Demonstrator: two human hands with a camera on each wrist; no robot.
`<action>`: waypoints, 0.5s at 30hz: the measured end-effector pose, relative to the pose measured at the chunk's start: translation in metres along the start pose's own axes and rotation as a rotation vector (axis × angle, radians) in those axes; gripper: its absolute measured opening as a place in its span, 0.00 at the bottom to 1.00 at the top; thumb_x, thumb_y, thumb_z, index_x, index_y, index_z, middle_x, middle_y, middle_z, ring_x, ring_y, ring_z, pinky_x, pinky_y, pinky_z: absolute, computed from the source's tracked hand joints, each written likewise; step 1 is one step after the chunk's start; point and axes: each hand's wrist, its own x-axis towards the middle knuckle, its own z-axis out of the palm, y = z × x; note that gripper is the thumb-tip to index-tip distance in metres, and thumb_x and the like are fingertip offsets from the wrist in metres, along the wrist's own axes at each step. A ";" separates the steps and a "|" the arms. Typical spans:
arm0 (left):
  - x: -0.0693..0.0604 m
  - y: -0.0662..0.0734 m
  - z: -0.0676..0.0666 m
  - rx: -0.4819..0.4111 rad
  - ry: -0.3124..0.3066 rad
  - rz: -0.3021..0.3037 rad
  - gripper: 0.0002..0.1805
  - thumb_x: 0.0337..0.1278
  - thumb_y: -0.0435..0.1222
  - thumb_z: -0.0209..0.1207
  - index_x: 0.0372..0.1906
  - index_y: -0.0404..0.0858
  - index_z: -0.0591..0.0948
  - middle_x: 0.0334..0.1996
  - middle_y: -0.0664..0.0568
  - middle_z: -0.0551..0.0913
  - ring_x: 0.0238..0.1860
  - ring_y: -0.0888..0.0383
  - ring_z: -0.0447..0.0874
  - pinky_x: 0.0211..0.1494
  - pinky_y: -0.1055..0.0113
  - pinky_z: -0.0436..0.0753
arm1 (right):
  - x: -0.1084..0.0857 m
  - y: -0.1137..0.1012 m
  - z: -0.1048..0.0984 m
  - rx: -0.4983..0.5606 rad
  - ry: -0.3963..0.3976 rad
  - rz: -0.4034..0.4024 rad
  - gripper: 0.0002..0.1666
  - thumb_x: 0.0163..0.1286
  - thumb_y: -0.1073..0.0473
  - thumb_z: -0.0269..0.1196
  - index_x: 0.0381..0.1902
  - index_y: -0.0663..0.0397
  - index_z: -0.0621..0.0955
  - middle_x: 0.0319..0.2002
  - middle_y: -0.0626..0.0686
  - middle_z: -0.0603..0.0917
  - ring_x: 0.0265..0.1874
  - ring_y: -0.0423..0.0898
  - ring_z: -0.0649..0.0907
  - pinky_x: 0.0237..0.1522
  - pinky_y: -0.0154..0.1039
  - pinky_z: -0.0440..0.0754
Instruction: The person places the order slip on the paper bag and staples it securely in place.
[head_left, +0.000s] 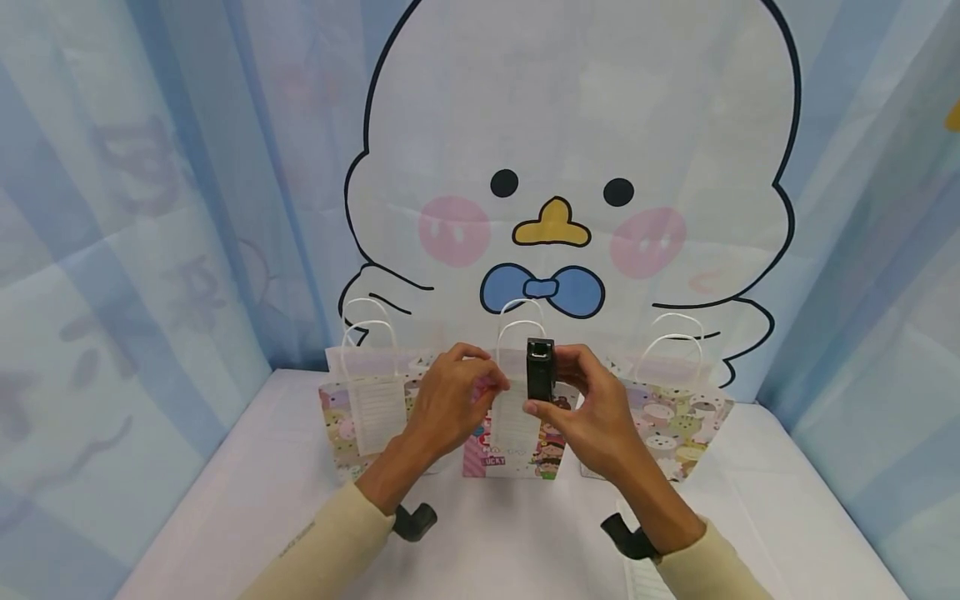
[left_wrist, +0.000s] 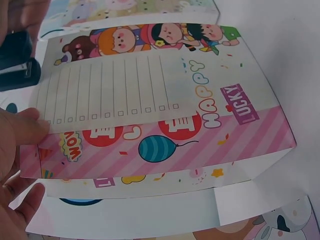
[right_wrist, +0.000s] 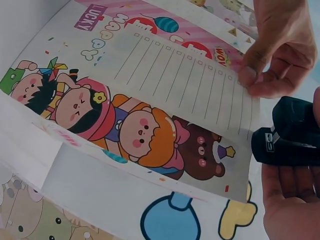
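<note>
A white checklist slip (head_left: 513, 423), ruled with lines and small boxes, lies against the front of the middle paper gift bag (head_left: 551, 457). My left hand (head_left: 452, 402) pinches the slip's upper edge against the bag's rim. In the left wrist view, the thumb presses on the slip's corner (left_wrist: 115, 92), with other fingers behind the bag wall. My right hand (head_left: 597, 414) grips a black stapler (head_left: 540, 369) at the upper right of the same bag. The right wrist view puts the stapler's nose (right_wrist: 270, 142) beside the slip's top edge, apart from it.
Left of the middle bag stands another gift bag (head_left: 336, 425) with a slip (head_left: 377, 415) on its front. A third bag (head_left: 678, 425) stands to the right. Another ruled slip (head_left: 647, 579) lies on the white table (head_left: 525, 542) near the right forearm. A cartoon-print curtain (head_left: 562, 108) hangs behind.
</note>
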 end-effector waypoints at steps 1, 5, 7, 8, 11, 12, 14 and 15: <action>0.000 0.000 0.000 0.001 -0.003 -0.001 0.03 0.63 0.36 0.74 0.39 0.45 0.92 0.37 0.55 0.93 0.56 0.53 0.85 0.66 0.52 0.83 | 0.002 0.000 0.001 0.005 -0.002 -0.004 0.39 0.60 0.65 0.80 0.66 0.51 0.75 0.60 0.53 0.84 0.62 0.54 0.86 0.70 0.59 0.79; 0.000 0.000 0.000 0.010 -0.005 0.000 0.02 0.63 0.36 0.73 0.39 0.45 0.92 0.36 0.56 0.93 0.56 0.54 0.84 0.67 0.53 0.83 | 0.007 0.000 0.005 0.012 -0.004 -0.015 0.39 0.60 0.64 0.80 0.66 0.50 0.75 0.61 0.53 0.84 0.62 0.55 0.86 0.72 0.59 0.78; 0.000 0.000 0.000 0.016 -0.003 0.004 0.02 0.63 0.37 0.73 0.39 0.45 0.92 0.36 0.56 0.93 0.56 0.54 0.84 0.67 0.53 0.83 | 0.008 0.000 0.006 0.009 -0.005 -0.019 0.38 0.61 0.64 0.80 0.66 0.50 0.75 0.61 0.53 0.84 0.63 0.55 0.86 0.72 0.60 0.77; 0.000 0.000 0.000 0.017 -0.002 0.007 0.02 0.63 0.37 0.73 0.39 0.46 0.92 0.36 0.56 0.93 0.56 0.55 0.84 0.67 0.54 0.83 | 0.009 0.000 0.007 0.007 -0.006 -0.019 0.38 0.61 0.63 0.80 0.66 0.50 0.75 0.60 0.53 0.84 0.63 0.55 0.86 0.72 0.60 0.77; 0.000 0.000 0.000 0.016 -0.003 0.010 0.02 0.63 0.36 0.73 0.39 0.45 0.92 0.36 0.56 0.93 0.56 0.54 0.84 0.67 0.54 0.83 | 0.011 0.001 0.007 -0.004 -0.010 -0.019 0.38 0.61 0.63 0.80 0.66 0.50 0.75 0.60 0.54 0.85 0.63 0.56 0.86 0.71 0.62 0.77; 0.001 0.000 0.000 0.014 -0.004 0.011 0.02 0.63 0.36 0.73 0.39 0.45 0.92 0.36 0.56 0.93 0.56 0.54 0.84 0.67 0.54 0.83 | 0.012 0.002 0.007 -0.006 -0.012 -0.020 0.38 0.61 0.63 0.80 0.66 0.50 0.75 0.60 0.54 0.85 0.63 0.56 0.86 0.71 0.62 0.78; 0.001 0.000 0.000 0.008 -0.006 0.012 0.02 0.64 0.36 0.73 0.39 0.45 0.92 0.36 0.56 0.93 0.57 0.54 0.84 0.67 0.54 0.83 | 0.014 0.003 0.008 -0.004 -0.020 -0.022 0.39 0.60 0.64 0.80 0.66 0.50 0.75 0.60 0.55 0.86 0.63 0.57 0.86 0.70 0.63 0.78; 0.001 0.000 0.000 0.008 -0.007 0.011 0.02 0.64 0.36 0.73 0.39 0.45 0.92 0.36 0.56 0.93 0.57 0.54 0.84 0.67 0.53 0.83 | 0.014 0.004 0.008 -0.001 -0.026 -0.026 0.39 0.60 0.64 0.80 0.66 0.50 0.75 0.60 0.55 0.86 0.63 0.57 0.86 0.70 0.62 0.79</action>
